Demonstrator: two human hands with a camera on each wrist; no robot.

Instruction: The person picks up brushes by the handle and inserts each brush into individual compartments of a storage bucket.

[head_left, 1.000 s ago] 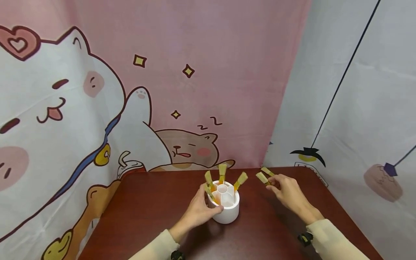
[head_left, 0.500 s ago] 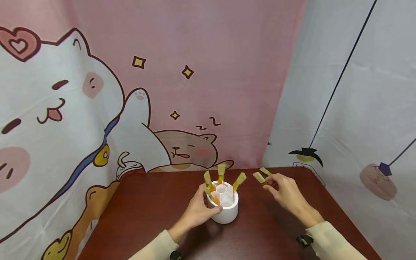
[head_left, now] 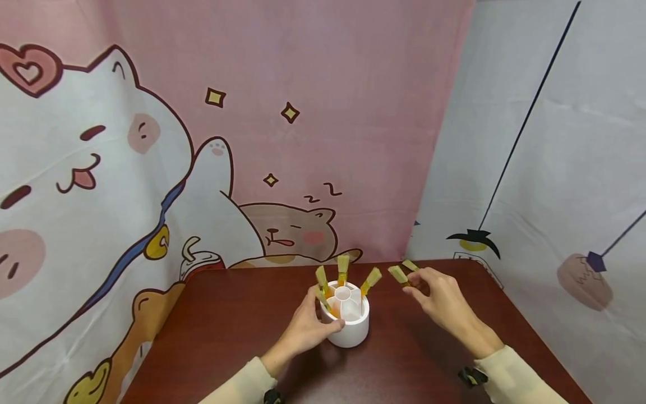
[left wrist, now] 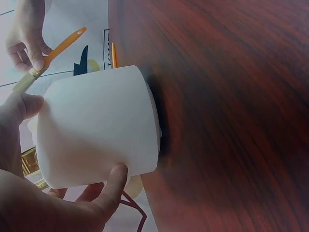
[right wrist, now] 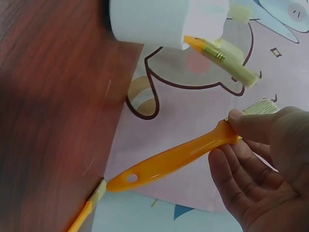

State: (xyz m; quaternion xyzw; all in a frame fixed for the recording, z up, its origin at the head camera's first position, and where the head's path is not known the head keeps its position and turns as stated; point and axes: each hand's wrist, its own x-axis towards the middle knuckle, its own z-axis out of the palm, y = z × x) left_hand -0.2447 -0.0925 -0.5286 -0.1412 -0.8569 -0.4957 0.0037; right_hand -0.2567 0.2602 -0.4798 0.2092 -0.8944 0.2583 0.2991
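Right wrist view: our right hand (right wrist: pixel 275 181) pinches a brush (right wrist: pixel 174 157), its handle slanting down. Left of it, the head view shows our left hand (head_left: pixel 307 327) gripping the white holder (head_left: pixel 355 334).

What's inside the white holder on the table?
Four flat paintbrushes sit bristles-up inside the divided white holder; the front compartment shows no brush. The holder's walls hide the handles' lower ends.

Head view is bright, even; I note faint sheen on the table (head_left: pixel 227 314). Left wrist view hazier: dark shadow beside the white holder (left wrist: pixel 99 121), detail perhaps soft.
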